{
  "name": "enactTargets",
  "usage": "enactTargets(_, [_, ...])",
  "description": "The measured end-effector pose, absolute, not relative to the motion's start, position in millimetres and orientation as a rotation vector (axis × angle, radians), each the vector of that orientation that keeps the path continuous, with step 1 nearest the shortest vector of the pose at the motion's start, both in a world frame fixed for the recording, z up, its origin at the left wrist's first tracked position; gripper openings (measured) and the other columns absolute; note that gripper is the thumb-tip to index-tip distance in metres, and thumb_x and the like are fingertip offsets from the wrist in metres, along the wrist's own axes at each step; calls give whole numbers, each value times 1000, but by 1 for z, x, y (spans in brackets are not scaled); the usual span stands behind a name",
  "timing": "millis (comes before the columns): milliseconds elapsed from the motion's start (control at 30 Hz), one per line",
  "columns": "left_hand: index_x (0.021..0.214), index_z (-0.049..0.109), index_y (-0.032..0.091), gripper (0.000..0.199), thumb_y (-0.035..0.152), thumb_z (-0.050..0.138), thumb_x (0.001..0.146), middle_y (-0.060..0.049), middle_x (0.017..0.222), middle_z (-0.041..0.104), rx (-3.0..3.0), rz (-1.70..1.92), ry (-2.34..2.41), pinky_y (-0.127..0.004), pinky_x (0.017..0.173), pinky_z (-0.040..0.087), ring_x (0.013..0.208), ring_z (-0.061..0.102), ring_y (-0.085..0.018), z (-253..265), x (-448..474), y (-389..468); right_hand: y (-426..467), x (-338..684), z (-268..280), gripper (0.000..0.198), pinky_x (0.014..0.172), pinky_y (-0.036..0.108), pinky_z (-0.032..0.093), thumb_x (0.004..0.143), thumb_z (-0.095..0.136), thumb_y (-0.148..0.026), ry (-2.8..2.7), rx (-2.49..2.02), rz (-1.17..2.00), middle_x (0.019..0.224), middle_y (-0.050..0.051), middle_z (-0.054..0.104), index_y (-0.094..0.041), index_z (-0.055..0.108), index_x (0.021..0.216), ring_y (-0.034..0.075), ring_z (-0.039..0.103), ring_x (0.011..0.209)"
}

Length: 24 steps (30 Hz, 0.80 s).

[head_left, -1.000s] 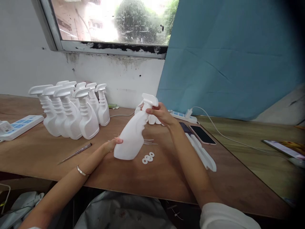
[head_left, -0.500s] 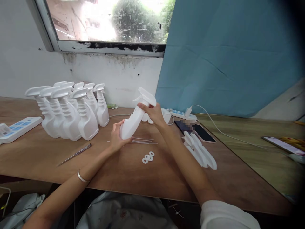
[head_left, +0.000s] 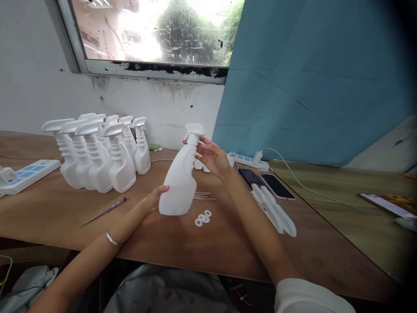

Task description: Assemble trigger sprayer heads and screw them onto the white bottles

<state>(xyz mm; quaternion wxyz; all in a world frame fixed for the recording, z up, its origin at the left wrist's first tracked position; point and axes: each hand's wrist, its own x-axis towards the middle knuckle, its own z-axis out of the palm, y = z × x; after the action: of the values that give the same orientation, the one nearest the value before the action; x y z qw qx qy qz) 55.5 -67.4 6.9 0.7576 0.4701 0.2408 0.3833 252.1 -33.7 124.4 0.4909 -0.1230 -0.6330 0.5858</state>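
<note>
Left hand (head_left: 154,199) clamped on the spray bottle (head_left: 177,184), right hand (head_left: 215,159) curled round its neck, part-blocking thin tubes (head_left: 203,198); white rings (head_left: 206,219) near, screwdriver (head_left: 104,211) leftward

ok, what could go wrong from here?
1. The spray bottle is tilted, with the left hand low on its side; it might slip if the right hand by the neck lets go.
2. The loose white rings lie nearby and could get knocked.
3. The standing bottles are close-packed; one bump might topple several.
</note>
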Motion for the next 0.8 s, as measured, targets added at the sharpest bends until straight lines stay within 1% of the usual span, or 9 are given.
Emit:
enactTargets(133, [119,44,9,79,54,57,55,-16,109,58,915,648,316,-49,89,31,107,46,-38,4,52,-73,-31,252,121,30,80,31,45,73,52,-32,-1505,-311,1494,108,6,60,-20,54,100,19,55,99])
enactTargets(233, [123,40,8,85,58,54,55,-17,112,56,905,600,218,-51,90,29,109,44,-40,3,53,-75,-32,251,119,33,82,34,45,71,56,-34,-1483,-294,1519,109,5,59,-20,53,101,21,54,102])
enactTargets(333, [124,39,8,86,57,54,55,-18,113,56,909,581,209,-52,91,27,110,44,-41,2,52,-74,-32,250,119,37,82,33,45,69,61,-34,-1461,-309,1503,108,6,60,-21,53,103,20,54,102])
enactTargets(400, [122,41,7,84,55,56,55,-18,112,56,920,591,273,-53,91,28,108,45,-41,1,51,-72,-32,249,120,40,81,32,45,66,65,-34,-1434,-361,1477,104,6,61,-21,53,102,19,56,98])
enactTargets(567, [111,50,13,69,49,62,53,-14,104,61,1027,748,541,-47,86,37,102,51,-35,1,58,-68,-24,250,118,41,76,29,45,56,73,-34,-1345,-572,1356,93,7,64,-16,57,91,16,58,84])
enactTargets(667, [113,47,19,65,46,64,56,-10,103,59,1308,945,728,-43,82,41,97,53,-31,4,68,-67,-16,251,114,46,74,28,43,51,76,-33,-1294,-735,1221,91,7,64,-15,58,89,14,58,80])
enactTargets(800, [119,40,21,70,38,68,57,-9,114,50,1792,1264,1123,-39,87,38,104,48,-26,9,74,-66,-14,248,111,54,68,26,42,47,76,-35,-1263,-834,1089,90,6,63,-14,57,93,14,57,79])
